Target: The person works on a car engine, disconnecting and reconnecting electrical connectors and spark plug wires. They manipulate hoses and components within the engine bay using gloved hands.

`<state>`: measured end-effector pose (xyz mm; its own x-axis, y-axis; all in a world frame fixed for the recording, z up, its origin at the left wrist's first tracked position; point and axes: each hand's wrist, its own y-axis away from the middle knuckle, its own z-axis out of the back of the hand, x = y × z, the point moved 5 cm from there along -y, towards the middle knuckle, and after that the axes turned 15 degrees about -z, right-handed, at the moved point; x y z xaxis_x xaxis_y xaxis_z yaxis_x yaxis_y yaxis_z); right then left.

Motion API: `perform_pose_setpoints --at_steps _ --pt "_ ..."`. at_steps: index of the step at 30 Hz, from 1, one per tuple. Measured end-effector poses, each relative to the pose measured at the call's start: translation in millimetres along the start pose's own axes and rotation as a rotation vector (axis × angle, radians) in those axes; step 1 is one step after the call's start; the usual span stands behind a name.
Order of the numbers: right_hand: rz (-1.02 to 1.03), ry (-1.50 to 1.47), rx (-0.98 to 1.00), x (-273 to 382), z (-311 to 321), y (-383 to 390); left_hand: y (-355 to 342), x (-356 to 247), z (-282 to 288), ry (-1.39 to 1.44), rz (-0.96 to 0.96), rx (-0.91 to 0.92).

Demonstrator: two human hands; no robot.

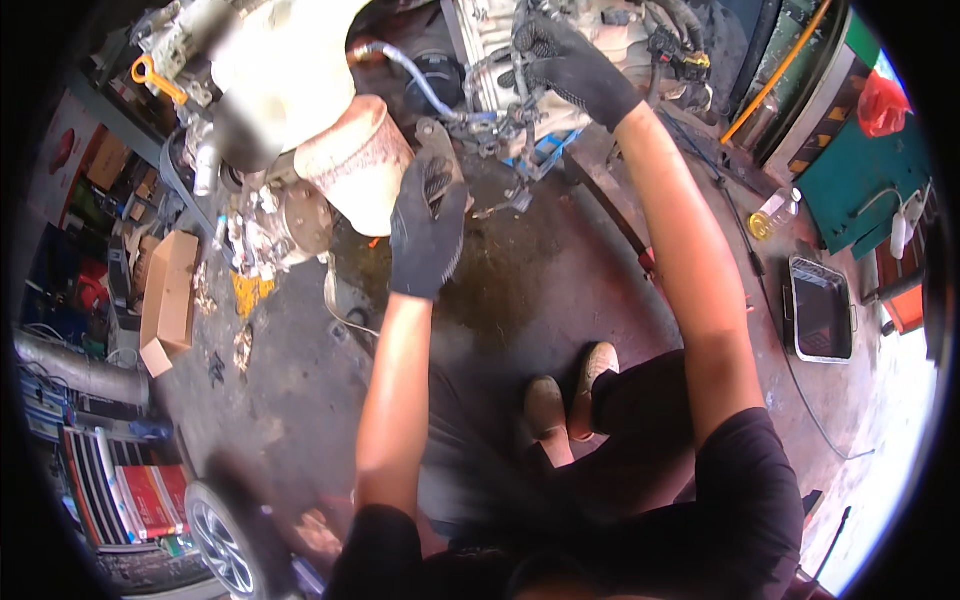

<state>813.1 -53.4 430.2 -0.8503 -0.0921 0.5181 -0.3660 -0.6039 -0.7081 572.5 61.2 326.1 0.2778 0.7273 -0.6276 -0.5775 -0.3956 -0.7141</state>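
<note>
My left hand (430, 230), in a black glove, is closed round a flat grey metal bracket (436, 140) with a hole at its upper end. It is beside a stained off-white bucket (345, 160). Farther up and to the right, my gloved right hand (580, 70) reaches onto the engine (490, 22). Its fingers are curled about a dark wiring harness (522, 95) that runs down the engine's side. A grey-blue hose (415, 75) curves between the bucket and the harness.
An open cardboard box (172, 300) stands at the left, above a car wheel (220, 540). To the right are a metal-rimmed dark tray (793, 310), a bottle of yellow liquid (770, 218) and a red bag (885, 105). A dark oily stain (500, 275) marks the floor.
</note>
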Motion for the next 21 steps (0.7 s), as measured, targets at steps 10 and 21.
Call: perform_pose_setpoints --at_steps 10,21 --pt "-0.058 0.105 0.121 41.3 13.2 20.4 -41.6 -12.6 -27.2 0.132 0.046 -0.053" --pt "0.086 0.158 0.068 42.7 46.1 19.7 -48.0 -75.6 11.0 0.43 -0.112 -0.237"
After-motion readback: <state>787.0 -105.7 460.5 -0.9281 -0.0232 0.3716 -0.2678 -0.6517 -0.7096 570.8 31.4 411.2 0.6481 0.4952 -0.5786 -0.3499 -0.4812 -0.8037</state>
